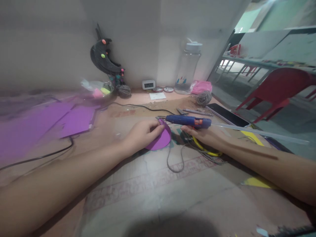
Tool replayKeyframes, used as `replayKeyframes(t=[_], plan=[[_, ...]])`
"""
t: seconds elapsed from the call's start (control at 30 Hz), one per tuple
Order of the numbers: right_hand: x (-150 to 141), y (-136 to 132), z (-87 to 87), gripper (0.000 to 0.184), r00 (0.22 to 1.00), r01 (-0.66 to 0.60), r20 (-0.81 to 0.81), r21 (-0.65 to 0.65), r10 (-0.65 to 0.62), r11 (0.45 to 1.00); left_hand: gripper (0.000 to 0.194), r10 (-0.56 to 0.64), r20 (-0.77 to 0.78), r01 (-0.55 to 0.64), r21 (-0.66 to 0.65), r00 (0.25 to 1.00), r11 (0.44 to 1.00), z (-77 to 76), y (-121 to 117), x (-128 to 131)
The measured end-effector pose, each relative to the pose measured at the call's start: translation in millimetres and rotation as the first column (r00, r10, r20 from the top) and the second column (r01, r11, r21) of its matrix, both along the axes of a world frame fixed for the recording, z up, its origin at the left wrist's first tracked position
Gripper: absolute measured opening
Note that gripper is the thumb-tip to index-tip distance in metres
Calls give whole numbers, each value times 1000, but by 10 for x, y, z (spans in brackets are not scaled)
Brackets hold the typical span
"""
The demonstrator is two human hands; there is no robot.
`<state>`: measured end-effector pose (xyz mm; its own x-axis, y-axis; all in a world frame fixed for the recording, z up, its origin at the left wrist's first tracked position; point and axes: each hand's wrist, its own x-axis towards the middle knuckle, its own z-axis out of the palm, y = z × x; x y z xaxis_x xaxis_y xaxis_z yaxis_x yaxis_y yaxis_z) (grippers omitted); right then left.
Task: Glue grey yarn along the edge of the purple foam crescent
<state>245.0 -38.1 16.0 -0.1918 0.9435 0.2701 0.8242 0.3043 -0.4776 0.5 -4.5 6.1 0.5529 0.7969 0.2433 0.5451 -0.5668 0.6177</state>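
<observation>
My left hand (pixel 145 133) pinches a rounded piece of purple paper (pixel 160 141) near its upper edge, over the middle of the table. In my right hand (pixel 204 135) is a blue hot glue gun (pixel 181 119), its nozzle pointing left and at the paper's top edge by my left fingertips. A long clear glue stick (pixel 259 131) sticks out of the gun's back end. Grey yarn (pixel 177 170) and a yellow loop (pixel 207 152) lie on the table under my right hand. My right fingers are partly hidden behind the gun.
Purple sheets (pixel 76 120) and a black cable (pixel 49 154) lie at left. Along the wall stand a dark crescent ornament (pixel 105 59), a small digital clock (pixel 148 84) and a clear bottle (pixel 189 67). A phone (pixel 228 114) lies at right, with a red chair (pixel 281 90) beyond.
</observation>
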Motion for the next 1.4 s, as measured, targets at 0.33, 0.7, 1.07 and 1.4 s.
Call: replayKeyframes(t=[0.33, 0.7, 1.07, 1.4], plan=[[-24, 13, 36, 43, 999, 47, 25, -18, -47, 999, 38, 3, 1, -3, -6, 1000, 1000, -2, -4, -2], [-52, 51, 160, 37, 980, -29, -197, -78, 13, 997, 38, 6, 43, -3, -61, 999, 998, -11, 3, 8], [101, 258, 255, 42, 765, 21, -642, -53, -50, 998, 38, -2, 21, 4, -71, 1000, 997, -4, 14, 6], [-62, 307, 355, 34, 954, 92, -277, -77, -110, 993, 38, -14, 7, 14, -60, 1000, 998, -21, 3, 17]])
